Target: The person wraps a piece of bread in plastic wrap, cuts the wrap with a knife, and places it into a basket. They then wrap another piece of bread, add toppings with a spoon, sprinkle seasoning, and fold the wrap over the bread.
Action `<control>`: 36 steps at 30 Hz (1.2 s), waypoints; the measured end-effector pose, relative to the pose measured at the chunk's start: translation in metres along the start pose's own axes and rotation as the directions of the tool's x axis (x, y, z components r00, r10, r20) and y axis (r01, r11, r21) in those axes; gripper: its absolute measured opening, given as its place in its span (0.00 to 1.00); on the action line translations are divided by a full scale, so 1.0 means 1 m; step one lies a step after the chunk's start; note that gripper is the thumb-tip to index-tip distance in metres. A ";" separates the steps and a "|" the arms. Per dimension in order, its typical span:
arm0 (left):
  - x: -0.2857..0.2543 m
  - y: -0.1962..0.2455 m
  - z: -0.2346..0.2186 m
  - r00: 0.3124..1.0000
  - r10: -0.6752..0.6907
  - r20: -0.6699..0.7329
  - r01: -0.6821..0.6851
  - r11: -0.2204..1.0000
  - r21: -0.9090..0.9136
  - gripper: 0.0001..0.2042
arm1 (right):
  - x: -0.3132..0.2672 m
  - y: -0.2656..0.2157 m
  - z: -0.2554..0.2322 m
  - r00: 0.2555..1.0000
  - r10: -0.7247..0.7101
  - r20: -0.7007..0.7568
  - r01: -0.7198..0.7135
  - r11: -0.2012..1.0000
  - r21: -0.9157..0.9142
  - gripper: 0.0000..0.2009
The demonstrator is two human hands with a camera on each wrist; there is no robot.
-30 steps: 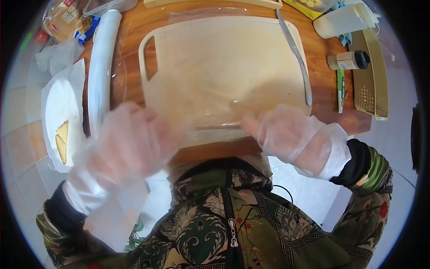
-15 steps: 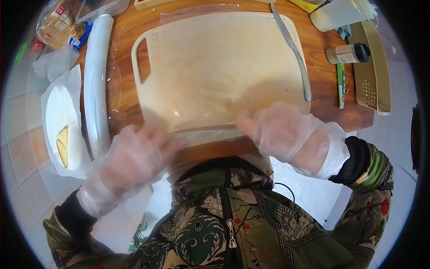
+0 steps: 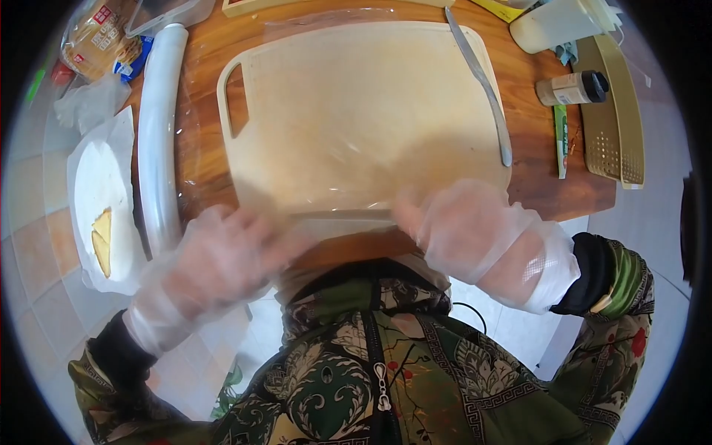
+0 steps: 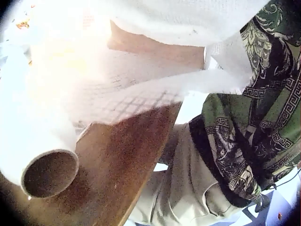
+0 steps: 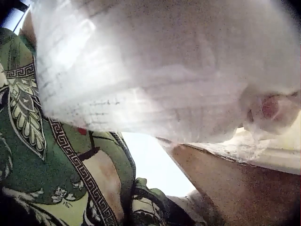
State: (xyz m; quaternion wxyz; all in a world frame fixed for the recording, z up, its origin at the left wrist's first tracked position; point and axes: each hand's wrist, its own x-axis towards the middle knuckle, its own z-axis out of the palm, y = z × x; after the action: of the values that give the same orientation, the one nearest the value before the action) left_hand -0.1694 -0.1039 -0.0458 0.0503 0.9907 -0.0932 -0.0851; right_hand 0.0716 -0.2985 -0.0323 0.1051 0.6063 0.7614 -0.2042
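Observation:
A pale cutting board (image 3: pixel 348 96) lies on the wooden table, with clear plastic film (image 3: pixel 326 189) glinting over its near part. Both hands wear loose see-through plastic gloves. My left hand (image 3: pixel 230 248) is at the board's near left corner, blurred, with fingers reaching right toward the front edge. My right hand (image 3: pixel 475 226) is at the near right corner, thumb side toward the film. In the right wrist view, its gloved fingertips (image 5: pixel 273 110) are close over crinkled film at the board's edge; I cannot tell whether they pinch it. A table knife (image 3: pixel 478 78) lies along the board's right side.
Left of the board lies a long roll of plastic film (image 3: pixel 159 133), its hollow core end (image 4: pixel 51 173) showing in the left wrist view. Beyond it, yellow triangular slices (image 3: pixel 101 241) lie on white paper (image 3: pixel 104 170). At the right are a shaker bottle (image 3: pixel 571 89), squeeze bottle (image 3: pixel 552 28) and basket (image 3: pixel 612 133).
My left hand has come down and slightly toward me from above the board's near left part to the corner. The right hand has stayed nearly in place, and the view has shifted slightly.

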 end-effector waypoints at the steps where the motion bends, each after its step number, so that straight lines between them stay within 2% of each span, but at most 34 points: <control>1: 0.001 0.001 0.001 1.000 0.002 0.001 -0.002 1.000 0.000 0.22 | 0.001 -0.004 -0.002 0.995 0.090 0.050 -0.095 0.989 0.111 0.10; 2: 0.002 0.001 0.003 1.000 -0.007 0.007 0.007 1.000 -0.008 0.23 | 0.001 -0.006 -0.005 0.979 0.172 0.108 -0.192 0.958 0.214 0.10; 3: 0.004 0.002 0.004 1.000 -0.016 0.012 0.016 1.000 -0.015 0.24 | 0.000 -0.007 -0.006 0.979 0.173 0.107 -0.192 0.958 0.213 0.10; 5: 0.007 0.003 0.002 0.999 -0.025 0.032 0.025 1.000 0.008 0.24 | -0.003 -0.007 -0.009 0.992 0.118 0.048 -0.124 0.979 0.162 0.19; 9: 0.010 0.004 -0.003 0.995 -0.027 0.094 0.022 0.998 0.061 0.23 | -0.005 0.000 -0.002 0.988 0.143 0.063 -0.154 0.950 0.270 0.12; 11: 0.010 0.004 -0.004 0.994 -0.031 0.105 0.025 0.998 0.053 0.23 | -0.011 0.006 0.008 0.993 -0.001 -0.115 0.008 0.998 0.062 0.14; 14: 0.011 0.004 -0.006 0.993 -0.037 0.112 0.034 0.999 0.029 0.22 | -0.011 0.011 -0.002 0.996 -0.052 -0.075 0.056 0.997 0.054 0.15; 18: 0.012 0.002 -0.008 0.989 -0.037 0.144 0.036 0.999 0.011 0.21 | -0.010 0.015 0.005 0.994 -0.056 -0.098 0.068 0.991 0.115 0.16; 21: 0.012 0.002 -0.007 0.990 -0.041 0.133 0.042 0.999 0.000 0.21 | -0.009 0.016 0.006 0.997 0.011 -0.071 -0.002 0.992 0.130 0.17; 23: 0.011 0.001 -0.006 0.989 -0.039 0.142 0.040 0.999 -0.004 0.21 | -0.006 0.021 0.005 0.997 -0.055 -0.055 0.058 0.997 0.053 0.18; 30: 0.009 -0.001 -0.002 0.993 -0.042 0.111 0.049 0.997 -0.061 0.21 | -0.007 0.028 0.001 0.999 -0.035 0.002 0.035 0.998 0.050 0.19; 32: 0.009 -0.001 -0.001 0.995 -0.043 0.089 0.049 0.997 -0.061 0.21 | -0.012 0.028 0.000 1.000 -0.029 -0.008 0.028 0.996 -0.081 0.20; 34: 0.010 -0.002 -0.001 0.997 -0.040 0.067 0.045 0.997 -0.062 0.21 | -0.016 0.030 -0.002 0.999 -0.030 -0.020 0.028 0.997 -0.065 0.20; 36: 0.009 -0.004 -0.002 0.998 -0.004 0.057 0.007 0.999 -0.044 0.28 | -0.018 0.032 -0.002 0.999 -0.033 -0.035 0.031 0.998 -0.048 0.20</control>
State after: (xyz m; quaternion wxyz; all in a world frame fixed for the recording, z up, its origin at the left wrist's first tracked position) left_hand -0.1593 -0.1021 -0.0459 0.0692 0.9868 -0.0899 -0.1154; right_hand 0.1071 -0.3083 -0.0292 0.1027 0.5949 0.7774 -0.1768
